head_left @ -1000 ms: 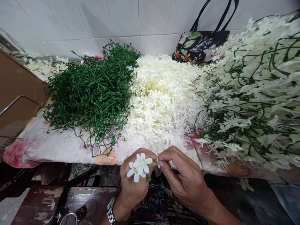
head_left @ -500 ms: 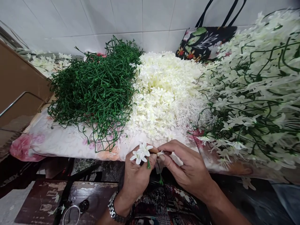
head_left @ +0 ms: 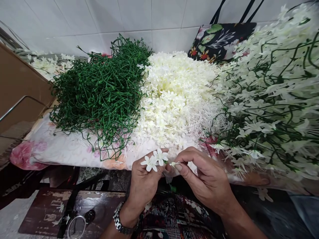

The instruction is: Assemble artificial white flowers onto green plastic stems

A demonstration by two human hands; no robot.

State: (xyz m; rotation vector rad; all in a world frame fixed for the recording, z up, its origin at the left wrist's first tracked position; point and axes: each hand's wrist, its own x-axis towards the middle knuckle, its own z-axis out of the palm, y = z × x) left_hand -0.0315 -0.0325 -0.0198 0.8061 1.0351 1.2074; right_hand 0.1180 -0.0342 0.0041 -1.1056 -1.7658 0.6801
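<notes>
My left hand [head_left: 144,184] is closed on an artificial flower stem that carries white blossoms [head_left: 155,160]; most of the green stem is hidden by the fingers. Close by on the right, my right hand [head_left: 208,177] pinches a small white flower head [head_left: 174,164] between thumb and forefinger, just off the left fingertips. Beyond both hands, a heap of loose white flower heads [head_left: 171,96] lies on a floral cloth [head_left: 74,149]. Left of it is a tangled pile of green plastic stems [head_left: 99,89].
Assembled white flower sprays [head_left: 269,109] are heaped high on the right. A black floral bag [head_left: 221,41] leans against the tiled wall. At the left stands a cardboard box [head_left: 22,76] with a metal wire; below, a brown wooden board [head_left: 99,202] bears a ring.
My hands have moved slightly apart, the right one going rightward with its small flower head. The blossoms in my left hand have shifted a little up and right.
</notes>
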